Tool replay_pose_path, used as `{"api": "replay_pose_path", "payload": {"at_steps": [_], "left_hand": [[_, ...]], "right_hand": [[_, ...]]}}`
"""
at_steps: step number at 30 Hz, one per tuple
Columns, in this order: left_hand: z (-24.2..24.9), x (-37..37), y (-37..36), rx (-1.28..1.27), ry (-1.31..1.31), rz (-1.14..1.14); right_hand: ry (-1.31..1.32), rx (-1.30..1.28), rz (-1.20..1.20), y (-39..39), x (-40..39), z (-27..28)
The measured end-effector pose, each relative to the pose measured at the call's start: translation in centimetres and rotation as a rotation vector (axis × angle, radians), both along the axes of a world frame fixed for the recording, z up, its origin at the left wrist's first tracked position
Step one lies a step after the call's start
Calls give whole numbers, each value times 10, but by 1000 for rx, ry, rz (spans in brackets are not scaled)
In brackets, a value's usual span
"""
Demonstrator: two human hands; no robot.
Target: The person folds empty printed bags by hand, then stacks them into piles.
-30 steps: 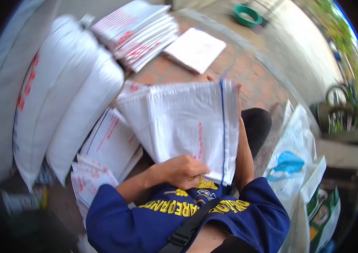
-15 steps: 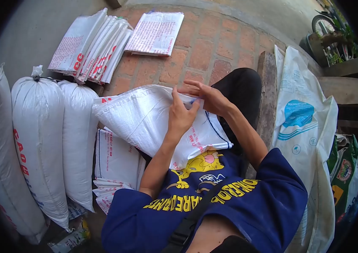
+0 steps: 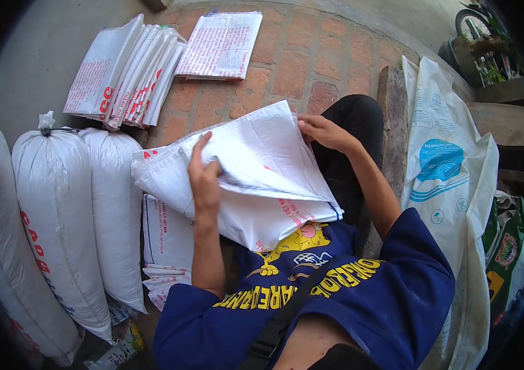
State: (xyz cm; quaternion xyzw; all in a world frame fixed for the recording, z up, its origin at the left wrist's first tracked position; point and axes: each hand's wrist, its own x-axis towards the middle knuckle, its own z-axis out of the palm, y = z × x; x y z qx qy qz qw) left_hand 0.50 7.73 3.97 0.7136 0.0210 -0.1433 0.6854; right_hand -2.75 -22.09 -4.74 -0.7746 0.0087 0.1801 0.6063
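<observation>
A white woven sack (image 3: 256, 160) with red print and dark blue edging lies across my lap, partly folded, with a raised layer along its middle. My left hand (image 3: 204, 179) is at the sack's left part, with thumb and forefinger apart and the sheet's edge between them. My right hand (image 3: 325, 132) pinches the sack near its upper right corner. Its fingertips are partly hidden behind the sheet.
Folded sacks (image 3: 132, 77) and one flat sack (image 3: 219, 46) lie on the brick floor (image 3: 293, 74). Full tied bags (image 3: 55, 216) stand at left. More folded sacks (image 3: 168, 231) lie beside my lap. A large white sheet (image 3: 441, 154) covers the right side.
My left hand has moved left with the sack's edge, away from my right hand. My right hand has shifted slightly right. The sack's upper layer now rises and spreads wider.
</observation>
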Motion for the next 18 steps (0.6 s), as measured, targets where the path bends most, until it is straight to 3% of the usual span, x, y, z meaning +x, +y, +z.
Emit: {"api": "replay_pose_path", "payload": {"at_steps": [2, 5, 6, 10, 11, 12, 14, 16, 17, 18], "left_hand": [[6, 8, 17, 53, -18, 49], [9, 13, 28, 134, -172, 145], [9, 15, 30, 219, -112, 145], [9, 11, 30, 399, -95, 102], [10, 10, 28, 446, -147, 95], [8, 13, 28, 444, -151, 95], [-1, 32, 28, 278, -133, 25], [-11, 67, 22, 159, -2, -55], [-16, 96, 16, 34, 123, -119], [-32, 133, 13, -30, 144, -209]], "right_hand": [[294, 386, -197, 0, 4, -2], [246, 229, 19, 6, -2, 3], [179, 112, -4, 16, -5, 4], [-643, -853, -174, 56, -19, 3], [-644, -856, -175, 55, -16, -1], [-701, -1015, -271, 53, -9, -10], [-758, -1178, -390, 41, 18, -44], [-342, -506, -220, 19, 55, -81], [-364, -510, -226, 6, 73, -69], [-72, -378, -153, -7, 91, -48]]}}
